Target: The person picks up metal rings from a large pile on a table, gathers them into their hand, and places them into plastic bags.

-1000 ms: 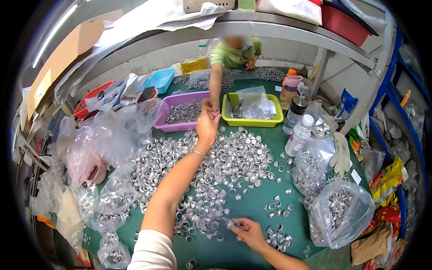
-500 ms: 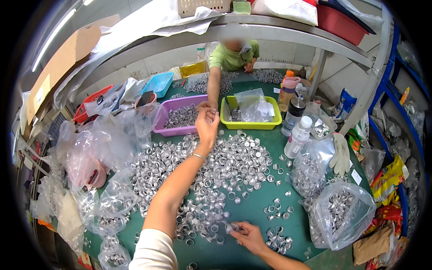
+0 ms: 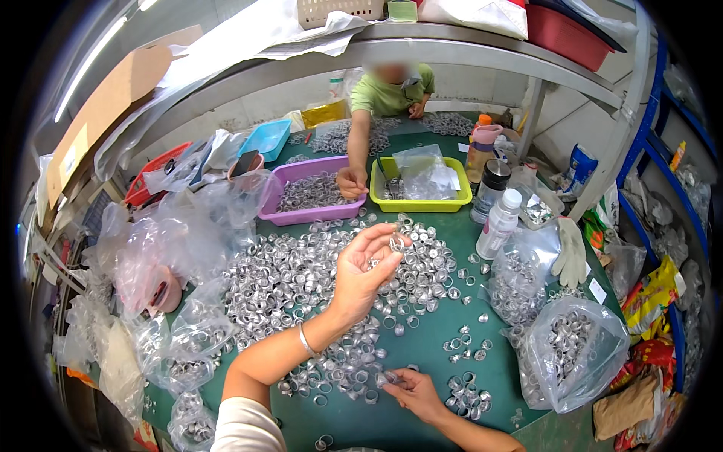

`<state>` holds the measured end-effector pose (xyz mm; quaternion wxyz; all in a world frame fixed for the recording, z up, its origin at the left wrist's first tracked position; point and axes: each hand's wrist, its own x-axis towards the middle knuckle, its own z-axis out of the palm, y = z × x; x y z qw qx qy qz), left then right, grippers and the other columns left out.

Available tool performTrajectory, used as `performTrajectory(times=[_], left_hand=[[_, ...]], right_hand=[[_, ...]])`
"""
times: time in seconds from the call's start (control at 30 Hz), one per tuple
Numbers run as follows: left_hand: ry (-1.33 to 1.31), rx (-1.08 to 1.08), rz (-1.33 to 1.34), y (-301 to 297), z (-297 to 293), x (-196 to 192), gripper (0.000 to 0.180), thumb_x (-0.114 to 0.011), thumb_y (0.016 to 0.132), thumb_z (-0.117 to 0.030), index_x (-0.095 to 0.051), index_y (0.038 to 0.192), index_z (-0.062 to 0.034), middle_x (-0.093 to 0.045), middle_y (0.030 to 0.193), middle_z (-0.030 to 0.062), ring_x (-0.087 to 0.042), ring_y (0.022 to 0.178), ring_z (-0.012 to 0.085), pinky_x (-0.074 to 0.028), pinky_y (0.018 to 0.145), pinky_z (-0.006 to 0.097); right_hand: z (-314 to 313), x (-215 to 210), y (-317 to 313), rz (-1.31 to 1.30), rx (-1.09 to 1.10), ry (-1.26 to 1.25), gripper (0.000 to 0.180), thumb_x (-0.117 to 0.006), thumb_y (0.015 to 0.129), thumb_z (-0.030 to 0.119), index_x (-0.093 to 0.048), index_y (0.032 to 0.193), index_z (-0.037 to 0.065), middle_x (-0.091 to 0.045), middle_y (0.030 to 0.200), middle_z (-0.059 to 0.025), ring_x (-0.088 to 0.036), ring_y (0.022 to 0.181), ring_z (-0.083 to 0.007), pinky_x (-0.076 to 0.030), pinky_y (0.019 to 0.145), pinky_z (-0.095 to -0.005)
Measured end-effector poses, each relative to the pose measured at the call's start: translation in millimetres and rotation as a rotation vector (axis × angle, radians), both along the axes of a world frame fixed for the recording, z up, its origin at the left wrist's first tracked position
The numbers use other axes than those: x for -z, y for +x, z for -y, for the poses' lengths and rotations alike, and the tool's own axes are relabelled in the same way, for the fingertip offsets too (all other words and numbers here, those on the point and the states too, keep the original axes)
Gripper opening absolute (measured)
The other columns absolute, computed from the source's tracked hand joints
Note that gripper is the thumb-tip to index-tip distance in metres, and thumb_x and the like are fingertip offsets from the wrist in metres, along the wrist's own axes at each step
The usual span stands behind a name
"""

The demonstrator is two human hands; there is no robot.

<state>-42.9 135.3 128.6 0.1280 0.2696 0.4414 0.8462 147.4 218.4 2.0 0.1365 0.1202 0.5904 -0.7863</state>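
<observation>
My left hand (image 3: pixel 361 275), with a bracelet on its wrist, is raised over the big pile of silver metal rings (image 3: pixel 282 282). Its thumb and fingers pinch a ring (image 3: pixel 397 242). Lower down, close to the table, my right hand (image 3: pixel 416 396) has a silver ring (image 3: pixel 386 379) between thumb and fingers, at the edge of the pile. Small groups of rings (image 3: pixel 468 398) lie to the right of that hand. Across the table, a co-worker's hand (image 3: pixel 351 182) rests at the right rim of a purple basket (image 3: pixel 305 218) full of rings.
A yellow-green basket (image 3: pixel 422 205) holds plastic bags and tools. Bottles (image 3: pixel 498 224) stand on the right, near bags of rings (image 3: pixel 570 350) and a glove (image 3: pixel 570 256). Clear plastic bags (image 3: pixel 181 241) crowd the left. A metal shelf beam (image 3: pixel 482 53) spans the back.
My left hand has drawn back from the co-worker's hand toward me and now shows a ring in its fingers. The co-worker's hand has lowered to the purple basket. My right hand has hardly moved.
</observation>
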Motion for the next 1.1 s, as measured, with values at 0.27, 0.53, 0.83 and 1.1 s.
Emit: performTrajectory(times=[0.27, 0.53, 0.83, 1.1], left_hand=[[-0.107, 0.005, -0.127, 17, 14, -9, 0.038, -0.062, 0.082, 0.000, -0.049, 0.118, -0.0012, -0.059, 0.109, 0.0152, -0.049, 0.070, 0.0042, -0.039, 0.055, 0.017], [-0.137, -0.020, -0.250, 25, 16, -11, 0.036, -0.063, 0.078, 0.004, -0.055, 0.113, -0.0024, -0.059, 0.108, 0.0147, -0.053, 0.078, 0.0075, -0.043, 0.066, 0.020], [-0.132, -0.042, -0.388, 31, 17, -19, 0.034, -0.063, 0.076, 0.008, -0.060, 0.109, -0.0003, -0.060, 0.111, 0.0113, -0.047, 0.070, 0.0050, -0.044, 0.070, 0.021], [-0.151, -0.047, -0.396, 31, 14, -15, 0.033, -0.063, 0.077, 0.007, -0.060, 0.108, -0.0001, -0.061, 0.110, 0.0104, -0.048, 0.070, 0.0044, -0.043, 0.068, 0.020]], right_hand=[[-1, 1, 0, 0.018, -0.034, -0.014, 0.027, -0.065, 0.085, 0.013, -0.059, 0.109, 0.001, -0.060, 0.073, 0.0023, -0.044, 0.052, -0.0017, -0.034, 0.046, -0.0171], [-2, 1, -1, 0.017, -0.022, -0.032, 0.025, -0.065, 0.085, 0.012, -0.060, 0.107, 0.001, -0.059, 0.075, 0.0028, -0.044, 0.052, -0.0016, -0.033, 0.045, -0.0169], [-1, 1, -1, 0.011, -0.015, -0.047, 0.024, -0.066, 0.085, 0.012, -0.060, 0.106, 0.001, -0.059, 0.075, 0.0031, -0.043, 0.052, -0.0010, -0.033, 0.045, -0.0167], [-1, -2, -3, 0.014, -0.002, -0.024, 0.022, -0.066, 0.085, 0.011, -0.060, 0.104, 0.002, -0.056, 0.068, 0.0038, -0.044, 0.050, -0.0020, -0.032, 0.043, -0.0169]])
